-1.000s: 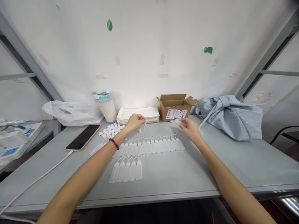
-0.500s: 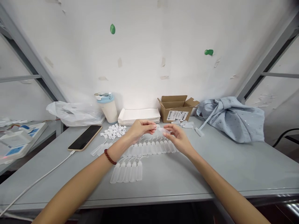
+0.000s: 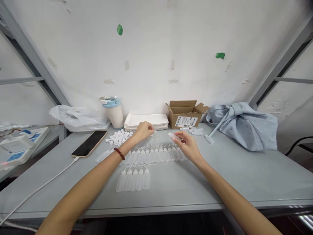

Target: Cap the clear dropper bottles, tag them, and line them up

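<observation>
R hand (image 3: 190, 147) fingers pinching small bottle (image 3: 173, 135), long axis running approx. L–R, L end tilting up; L hand (image 3: 141, 132) nearer white cords (image 3: 155, 132), fingers bunching, hold unclear.

From here, soft light brightens the wall (image 3: 146, 65) behind the cardboard box (image 3: 182, 115); far right of it, the grey post (image 3: 278, 62) looks stretched, perhaps blurred.

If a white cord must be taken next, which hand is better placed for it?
Probably the left hand: it is right at the white cords. The right hand is farther from them and holds a small translucent bottle.
</observation>
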Demonstrator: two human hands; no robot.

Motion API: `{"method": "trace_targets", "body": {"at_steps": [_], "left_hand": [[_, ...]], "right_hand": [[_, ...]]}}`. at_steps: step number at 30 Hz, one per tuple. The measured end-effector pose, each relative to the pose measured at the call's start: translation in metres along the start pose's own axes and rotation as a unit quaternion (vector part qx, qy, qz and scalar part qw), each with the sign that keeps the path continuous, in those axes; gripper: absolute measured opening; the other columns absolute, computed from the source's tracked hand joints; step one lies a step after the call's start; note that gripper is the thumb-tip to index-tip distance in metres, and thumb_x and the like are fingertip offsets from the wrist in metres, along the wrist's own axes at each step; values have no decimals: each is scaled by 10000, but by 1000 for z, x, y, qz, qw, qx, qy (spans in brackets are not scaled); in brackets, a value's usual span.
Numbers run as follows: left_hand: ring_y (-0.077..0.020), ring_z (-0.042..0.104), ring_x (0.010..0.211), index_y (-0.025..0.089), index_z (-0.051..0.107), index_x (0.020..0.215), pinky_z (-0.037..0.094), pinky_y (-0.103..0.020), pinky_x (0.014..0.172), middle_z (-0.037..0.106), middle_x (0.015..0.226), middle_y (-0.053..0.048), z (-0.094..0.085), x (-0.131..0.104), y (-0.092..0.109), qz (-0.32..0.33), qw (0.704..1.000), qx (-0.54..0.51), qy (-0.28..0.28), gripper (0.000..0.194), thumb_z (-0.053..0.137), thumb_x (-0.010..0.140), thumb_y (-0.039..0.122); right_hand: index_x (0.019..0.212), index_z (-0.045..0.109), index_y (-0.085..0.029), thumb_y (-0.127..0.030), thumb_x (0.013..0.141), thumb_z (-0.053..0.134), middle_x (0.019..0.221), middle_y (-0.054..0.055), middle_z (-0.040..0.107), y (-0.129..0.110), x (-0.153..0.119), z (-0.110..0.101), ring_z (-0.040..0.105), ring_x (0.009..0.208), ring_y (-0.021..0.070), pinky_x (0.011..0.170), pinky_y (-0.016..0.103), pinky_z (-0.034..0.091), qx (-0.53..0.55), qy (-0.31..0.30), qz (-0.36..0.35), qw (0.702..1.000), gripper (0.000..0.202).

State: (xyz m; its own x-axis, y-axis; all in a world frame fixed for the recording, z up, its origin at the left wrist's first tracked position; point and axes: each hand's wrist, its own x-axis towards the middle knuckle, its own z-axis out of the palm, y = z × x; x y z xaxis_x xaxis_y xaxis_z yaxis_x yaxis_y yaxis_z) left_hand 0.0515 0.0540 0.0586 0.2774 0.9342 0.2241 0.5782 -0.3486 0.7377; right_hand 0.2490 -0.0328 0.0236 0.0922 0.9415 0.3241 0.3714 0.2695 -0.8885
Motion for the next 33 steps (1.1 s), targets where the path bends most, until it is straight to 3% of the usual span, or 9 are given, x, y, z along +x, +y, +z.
{"method": "trace_targets", "body": {"at_steps": [2,5,8,12,15,17,21,26,33], "left_hand": [[-145,541,567,145,631,537,447,-275,642,563,491,0,0,5,-4,10,1000,17,1,104,595,580,58],[-150,560,605,140,662,624,450,-276,655,600,563,-11,3,-1,-2,22,1000,20,8,92,586,627,88],[-129,563,584,122,669,735,466,-262,609,622,632,-22,7,-16,8,3,995,-100,-22,105,607,709,203],[-106,567,623,110,677,756,478,-245,635,627,693,-29,10,-37,18,-66,931,-346,-92,202,716,672,290],[-91,549,626,113,687,745,458,-229,628,613,699,-28,14,-47,19,-101,895,-418,-118,215,747,658,300],[-85,529,620,120,687,751,435,-218,592,596,698,-20,18,-51,18,-114,886,-437,-106,219,754,653,304],[-77,495,613,131,680,761,396,-207,554,554,679,2,24,-58,18,-132,882,-447,-73,225,757,648,309],[-84,503,622,122,680,777,415,-230,592,562,694,-6,20,-65,24,-125,883,-441,-98,222,719,691,323],[-113,569,611,137,697,825,466,-247,619,633,671,-17,9,-67,27,-54,941,-330,-58,160,652,722,251]], "right_hand": [[897,582,-184,-427,766,607,909,73,684,2,0,0,614,846,216,660,311,448,-3,7,-4,1000,277],[930,570,-187,-410,778,600,947,80,680,4,0,0,617,893,222,684,315,464,4,-4,-14,1000,271],[1010,549,-196,-372,796,589,973,77,678,4,-1,1,620,928,221,729,331,480,6,-32,-36,999,280],[1085,536,-208,-337,824,562,968,70,673,5,-3,3,630,935,222,773,356,493,-22,-62,-71,995,292],[1091,541,-220,-320,828,561,1022,73,671,3,-6,5,622,999,230,835,378,490,-29,-74,-93,992,282],[1086,545,-234,-306,829,560,1060,65,672,2,-8,6,614,1039,227,886,389,476,-23,-83,-105,991,268],[1073,550,-250,-300,826,557,1020,46,687,-3,-12,7,625,1021,225,869,383,483,-28,-93,-108,989,252],[1116,525,-246,-316,841,545,919,32,702,-11,-15,8,656,888,205,780,348,499,-6,-128,-104,986,284],[1150,484,-221,-370,830,572,897,59,705,-16,-17,10,670,830,214,717,354,510,113,-173,-44,977,364]]}}
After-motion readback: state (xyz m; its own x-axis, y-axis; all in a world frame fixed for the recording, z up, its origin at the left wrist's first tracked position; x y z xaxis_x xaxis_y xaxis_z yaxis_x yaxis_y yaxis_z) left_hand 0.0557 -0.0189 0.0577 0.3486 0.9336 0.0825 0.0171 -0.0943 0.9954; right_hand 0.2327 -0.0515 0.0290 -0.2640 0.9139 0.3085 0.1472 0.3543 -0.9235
